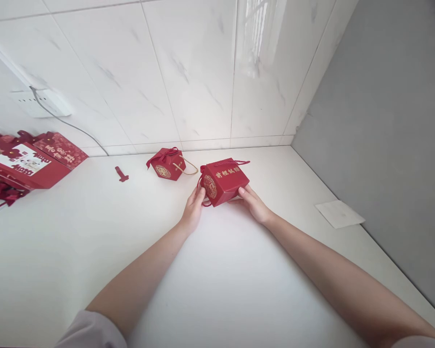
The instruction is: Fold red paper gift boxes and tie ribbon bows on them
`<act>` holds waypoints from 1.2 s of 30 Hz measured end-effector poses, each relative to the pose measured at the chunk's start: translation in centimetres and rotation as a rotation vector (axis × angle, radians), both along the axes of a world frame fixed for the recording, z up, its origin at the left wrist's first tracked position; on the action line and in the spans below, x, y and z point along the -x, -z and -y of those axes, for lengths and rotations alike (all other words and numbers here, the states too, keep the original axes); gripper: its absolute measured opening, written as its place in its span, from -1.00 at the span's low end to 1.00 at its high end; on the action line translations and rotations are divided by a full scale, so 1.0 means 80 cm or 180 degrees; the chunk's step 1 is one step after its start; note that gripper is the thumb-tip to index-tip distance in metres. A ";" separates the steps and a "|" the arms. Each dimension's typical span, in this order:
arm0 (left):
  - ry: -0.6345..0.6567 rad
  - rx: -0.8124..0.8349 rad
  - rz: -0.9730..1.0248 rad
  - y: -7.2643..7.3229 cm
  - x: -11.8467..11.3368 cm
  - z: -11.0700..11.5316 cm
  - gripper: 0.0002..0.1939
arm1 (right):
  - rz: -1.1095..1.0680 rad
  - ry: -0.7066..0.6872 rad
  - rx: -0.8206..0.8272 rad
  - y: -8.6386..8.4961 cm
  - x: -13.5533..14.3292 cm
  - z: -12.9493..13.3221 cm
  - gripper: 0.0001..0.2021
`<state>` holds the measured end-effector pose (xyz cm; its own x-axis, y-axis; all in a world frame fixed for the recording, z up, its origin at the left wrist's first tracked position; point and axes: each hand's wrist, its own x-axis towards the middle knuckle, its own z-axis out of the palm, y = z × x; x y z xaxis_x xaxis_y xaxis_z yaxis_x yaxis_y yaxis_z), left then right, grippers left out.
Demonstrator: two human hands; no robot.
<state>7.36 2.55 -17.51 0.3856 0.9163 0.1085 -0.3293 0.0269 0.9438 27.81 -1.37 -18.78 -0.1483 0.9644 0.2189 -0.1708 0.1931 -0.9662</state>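
Note:
A red box (226,180) with gold lettering, a round gold emblem and a dark red cord is held between both hands above the white table. My left hand (193,208) grips its left end, near the emblem, with the thumb against the box. At the lower right edge, my right hand (253,203) has its thumb on the box and its other fingers partly hidden beneath. Just left of it stands a second red box (167,165) with a ribbon bow, a gold emblem and a tan cord handle.
Several red gift boxes and bags (43,166) are piled at the far left. A small red tag (121,174) lies near the tiled wall (195,72). White paper (339,213) lies at the right, beside a grey panel (391,121). A cable (72,124) hangs down the wall.

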 end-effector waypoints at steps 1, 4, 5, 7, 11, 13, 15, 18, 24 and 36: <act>0.0085 -0.0122 -0.0011 0.000 0.001 0.000 -0.38 | 0.0214 0.0165 -0.0184 0.001 0.001 0.001 -0.47; 0.0440 -0.0463 0.0025 0.002 0.006 0.000 -0.21 | 0.0966 0.0626 -0.0862 0.001 0.003 0.005 -0.43; 0.0516 -0.0513 0.0033 0.002 0.007 0.001 -0.20 | 0.1223 0.0750 -0.1060 0.001 0.003 0.006 -0.43; 0.0570 -0.0443 0.0037 0.004 0.009 0.003 -0.27 | 0.1636 0.0875 -0.1331 0.000 0.002 0.007 -0.43; 0.0285 -0.0055 0.0059 0.005 0.009 0.002 -0.42 | 0.1795 0.0606 -0.1349 -0.002 0.001 0.010 -0.32; 0.0109 0.0057 0.0051 0.005 0.009 0.000 -0.45 | 0.1710 0.0373 -0.1113 -0.002 0.002 0.010 -0.29; 0.0075 0.0086 -0.0038 0.004 0.009 -0.001 -0.45 | 0.1639 0.0185 -0.0884 -0.002 0.003 0.008 -0.31; 0.0151 -0.0003 -0.0249 0.001 0.009 0.000 -0.42 | 0.1562 0.0092 -0.0726 -0.003 0.003 0.005 -0.41; 0.0188 -0.0096 -0.0326 -0.002 0.009 0.002 -0.41 | 0.1587 0.0181 -0.0651 -0.002 0.003 0.002 -0.56; 0.0200 -0.0089 -0.0348 -0.001 0.009 0.002 -0.41 | 0.1670 0.0225 -0.0583 -0.001 0.002 0.002 -0.62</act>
